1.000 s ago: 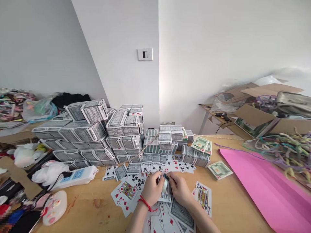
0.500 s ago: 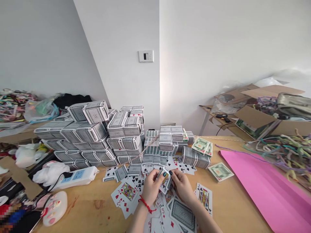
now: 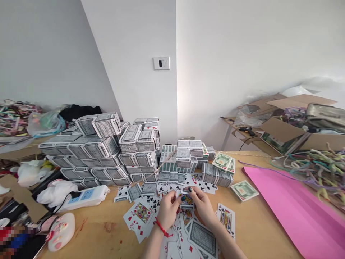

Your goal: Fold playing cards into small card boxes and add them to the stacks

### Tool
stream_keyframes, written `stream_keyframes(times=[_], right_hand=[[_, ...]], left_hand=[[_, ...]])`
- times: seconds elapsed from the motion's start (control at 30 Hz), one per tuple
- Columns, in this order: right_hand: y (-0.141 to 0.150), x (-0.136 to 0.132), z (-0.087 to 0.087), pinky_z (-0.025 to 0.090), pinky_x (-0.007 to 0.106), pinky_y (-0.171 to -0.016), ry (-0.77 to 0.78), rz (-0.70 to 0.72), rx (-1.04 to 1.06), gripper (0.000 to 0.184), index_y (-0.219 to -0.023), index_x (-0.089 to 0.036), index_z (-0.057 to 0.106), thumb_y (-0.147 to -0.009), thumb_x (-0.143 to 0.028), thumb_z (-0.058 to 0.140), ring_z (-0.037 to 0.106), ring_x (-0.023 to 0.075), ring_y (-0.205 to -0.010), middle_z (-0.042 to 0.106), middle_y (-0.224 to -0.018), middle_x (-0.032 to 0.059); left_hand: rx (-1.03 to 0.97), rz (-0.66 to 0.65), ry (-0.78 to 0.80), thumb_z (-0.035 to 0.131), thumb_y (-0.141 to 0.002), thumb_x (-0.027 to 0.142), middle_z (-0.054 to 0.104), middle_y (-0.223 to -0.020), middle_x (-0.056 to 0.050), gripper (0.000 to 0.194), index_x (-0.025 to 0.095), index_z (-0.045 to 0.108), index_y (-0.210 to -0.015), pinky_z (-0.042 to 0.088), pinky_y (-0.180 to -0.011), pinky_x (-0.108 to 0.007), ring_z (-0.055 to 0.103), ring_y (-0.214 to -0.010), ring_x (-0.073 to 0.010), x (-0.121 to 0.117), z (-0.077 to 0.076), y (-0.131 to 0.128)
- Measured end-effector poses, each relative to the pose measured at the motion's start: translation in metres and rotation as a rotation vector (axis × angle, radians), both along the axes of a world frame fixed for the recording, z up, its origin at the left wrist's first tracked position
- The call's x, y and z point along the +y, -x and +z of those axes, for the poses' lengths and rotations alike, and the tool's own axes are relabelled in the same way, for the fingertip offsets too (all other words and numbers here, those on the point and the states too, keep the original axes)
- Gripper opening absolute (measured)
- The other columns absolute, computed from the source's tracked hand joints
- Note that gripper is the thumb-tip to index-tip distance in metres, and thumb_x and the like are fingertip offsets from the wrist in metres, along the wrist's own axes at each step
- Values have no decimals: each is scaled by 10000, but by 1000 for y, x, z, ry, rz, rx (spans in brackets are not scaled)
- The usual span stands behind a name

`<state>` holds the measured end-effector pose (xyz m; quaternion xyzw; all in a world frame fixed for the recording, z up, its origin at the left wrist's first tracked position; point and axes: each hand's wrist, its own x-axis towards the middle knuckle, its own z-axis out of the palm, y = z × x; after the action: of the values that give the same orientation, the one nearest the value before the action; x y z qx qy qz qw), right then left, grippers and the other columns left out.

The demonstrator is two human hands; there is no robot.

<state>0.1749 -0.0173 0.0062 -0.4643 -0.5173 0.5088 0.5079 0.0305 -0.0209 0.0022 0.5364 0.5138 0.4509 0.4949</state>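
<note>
Between my two hands is a playing card (image 3: pixel 188 200), face up, with its edges bent. My left hand (image 3: pixel 169 210) wears a red string bracelet (image 3: pixel 161 226) and pinches the card's left side. Fingers of my right hand (image 3: pixel 202 203) close on its top right edge. Below them, loose playing cards lie in an overlapping spread, among them a patterned card back (image 3: pixel 202 237) and a jack of diamonds (image 3: pixel 142 212). Another jack (image 3: pixel 226 218) rests right of my right wrist. Just beyond my hands lie several small folded card pieces (image 3: pixel 171 177).
Tall stacks of blocks made from folded cards (image 3: pixel 101 147) stand at the back left, with smaller ones (image 3: pixel 190 153) behind my hands. Green card boxes (image 3: pixel 244 190) and a pink sheet (image 3: pixel 291 212) lie to the right. A power strip (image 3: pixel 86 196) sits at left.
The card between my hands has turned from a steep tilt to lying flatter, its face showing more. My right hand has shifted slightly with it.
</note>
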Motion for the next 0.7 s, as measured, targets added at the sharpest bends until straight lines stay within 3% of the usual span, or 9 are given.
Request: stream_keyframes(times=[0.13,0.27,0.37,0.53,0.7], right_hand=[[0,2,-2,365,238,-544,23,-20,-49,434,-583,-169,520,-711,-584,511,448,138,-563,489,-563,-11],[2,2,-5,341,231,-478,71,-32,-9,425,-600,-169,527,-689,-584,532,406,119,-499,451,-525,-28],[3,0,-3,301,219,-409,149,43,48,406,-581,-181,492,-680,-571,546,347,94,-424,378,-487,-54],[0,-3,3,311,211,-457,163,186,83,333,-605,-175,485,-703,-485,558,362,90,-462,383,-521,-55],[-4,-3,5,253,205,-483,85,235,-40,302,-578,-181,409,-760,-403,504,278,83,-504,306,-543,-64]], left_hand=[[36,-36,4,541,-711,449,359,-510,65,312,181,451,-580,388,-421,-208,411,-441,-93,-2,1,-4],[-74,66,77,572,-651,505,458,-581,44,352,169,565,-755,431,-413,-237,456,-482,-116,0,0,-4],[-48,121,71,557,-662,499,510,-585,25,365,155,600,-776,416,-411,-239,457,-469,-117,3,-1,-2],[88,73,-89,530,-735,361,634,-701,-40,231,159,639,-765,445,-599,-269,558,-653,-172,3,2,3],[106,-2,-111,513,-757,306,662,-761,-53,191,172,648,-776,447,-666,-278,581,-727,-193,1,5,3]])
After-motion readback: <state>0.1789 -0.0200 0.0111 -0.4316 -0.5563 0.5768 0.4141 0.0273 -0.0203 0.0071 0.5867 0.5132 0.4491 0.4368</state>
